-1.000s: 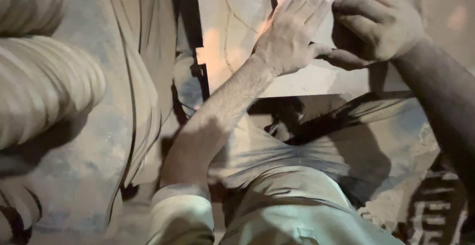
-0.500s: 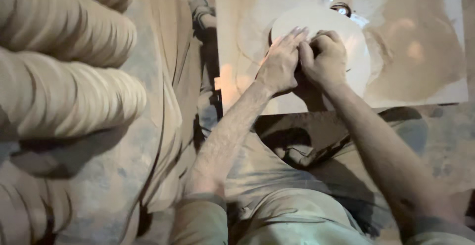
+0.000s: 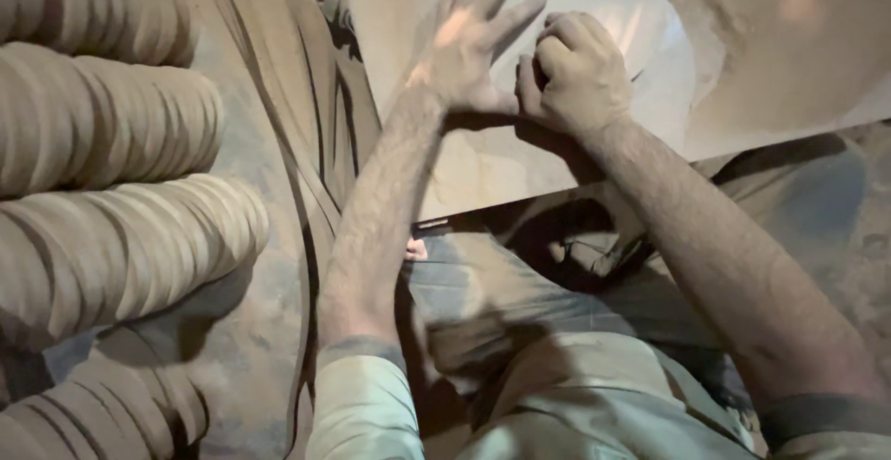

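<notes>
My left hand (image 3: 469, 42) lies flat, fingers spread, on a pale round disc (image 3: 640, 42) that rests on a dusty flat board (image 3: 483, 168). Just to its right, my right hand (image 3: 575, 75) is clenched into a fist on the same disc; whatever it may hold is hidden inside the fingers. The two hands touch at the thumbs. Both forearms are coated in fine dust.
Rows of stacked tan discs (image 3: 111, 237) lie on their sides at the left. Curved thin sheets (image 3: 288, 126) lean between the stacks and the board. My dusty trousers (image 3: 520, 330) fill the lower middle. Dusty ground (image 3: 835, 219) shows at right.
The view has closed in on the hands. My left hand, earlier curled beside the right, now has its fingers spread flat on the disc. My right fist stays clenched.
</notes>
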